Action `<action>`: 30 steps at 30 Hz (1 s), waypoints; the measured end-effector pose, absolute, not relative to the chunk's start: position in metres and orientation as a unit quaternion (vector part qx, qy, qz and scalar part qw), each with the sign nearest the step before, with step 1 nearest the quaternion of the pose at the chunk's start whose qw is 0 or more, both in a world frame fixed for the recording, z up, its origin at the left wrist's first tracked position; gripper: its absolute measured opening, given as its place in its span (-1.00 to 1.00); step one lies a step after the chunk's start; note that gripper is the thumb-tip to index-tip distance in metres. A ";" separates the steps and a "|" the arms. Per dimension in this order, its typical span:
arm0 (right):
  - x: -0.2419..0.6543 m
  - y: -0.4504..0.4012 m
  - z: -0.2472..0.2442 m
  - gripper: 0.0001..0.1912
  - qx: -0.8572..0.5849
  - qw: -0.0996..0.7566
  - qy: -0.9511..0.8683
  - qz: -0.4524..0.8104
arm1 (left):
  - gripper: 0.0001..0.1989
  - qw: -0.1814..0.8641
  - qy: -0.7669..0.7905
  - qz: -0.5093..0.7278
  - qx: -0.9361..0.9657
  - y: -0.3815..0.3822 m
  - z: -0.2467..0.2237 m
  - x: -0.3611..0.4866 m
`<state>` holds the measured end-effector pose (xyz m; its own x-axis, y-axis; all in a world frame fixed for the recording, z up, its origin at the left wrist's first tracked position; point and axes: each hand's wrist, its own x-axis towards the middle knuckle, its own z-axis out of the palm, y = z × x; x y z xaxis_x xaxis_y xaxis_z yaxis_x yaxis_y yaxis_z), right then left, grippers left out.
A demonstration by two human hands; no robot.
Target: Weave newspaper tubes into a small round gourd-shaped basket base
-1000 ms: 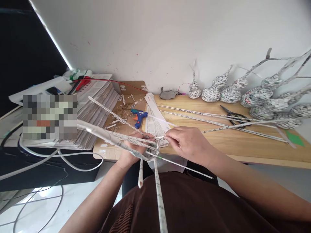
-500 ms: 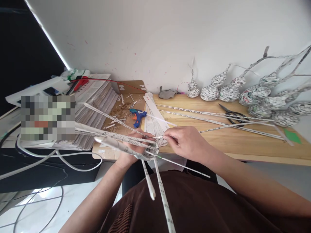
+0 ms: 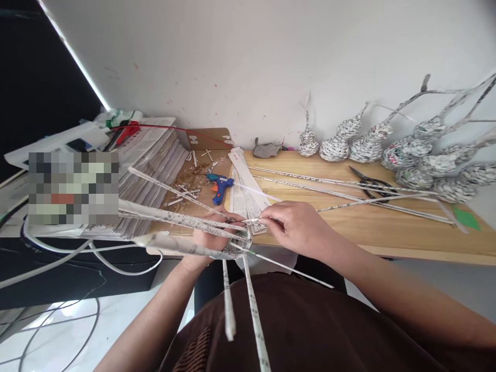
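Several rolled newspaper sticks fan out from a small woven paper piece [image 3: 239,245] held over the table's front edge. My left hand [image 3: 211,232] is closed round the far side of this piece, partly hidden behind the sticks. Between thumb and finger, my right hand [image 3: 292,225] pinches a paper strip [image 3: 252,221] that runs to the left fingertips. One thick stick [image 3: 174,245] points left, and another stick [image 3: 256,315] hangs down over the brown apron.
Behind the hands lie a blue glue gun [image 3: 220,188] and paper strips. Long paper sticks [image 3: 310,178] and black scissors [image 3: 374,186] lie right, below woven gourd shapes [image 3: 366,148]. A newspaper stack [image 3: 155,170] stands left.
The woven piece has turned slightly, its thick stick swinging left and the lower sticks shifting left. Both hands keep their hold in nearly the same place.
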<state>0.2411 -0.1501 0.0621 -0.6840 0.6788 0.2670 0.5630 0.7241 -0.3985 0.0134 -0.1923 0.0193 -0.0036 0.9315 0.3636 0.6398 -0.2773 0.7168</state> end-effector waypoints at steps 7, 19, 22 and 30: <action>0.238 -0.151 0.060 -0.78 -0.315 0.199 -0.916 0.151 | -0.86 0.167 0.546 0.413 0.709 -0.194 0.016 0.017; 0.246 -0.139 0.058 -0.77 -0.323 0.204 -0.916 0.120 | -0.85 0.189 0.595 0.398 0.672 -0.184 0.005 0.005; 0.253 -0.119 0.055 -0.76 -0.341 0.216 -0.907 0.122 | -0.86 0.197 0.627 0.393 0.643 -0.178 0.000 -0.001; 0.237 -0.008 0.030 -0.68 -0.446 0.090 -0.888 0.072 | -0.80 0.159 0.625 0.406 0.648 -0.180 -0.003 -0.015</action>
<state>0.2370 -0.0080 0.0295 -0.5862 0.8046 0.0946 0.7788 0.5919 -0.2077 -0.0146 -0.1798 -0.0033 -0.1092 0.9386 0.3272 0.6807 -0.1693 0.7128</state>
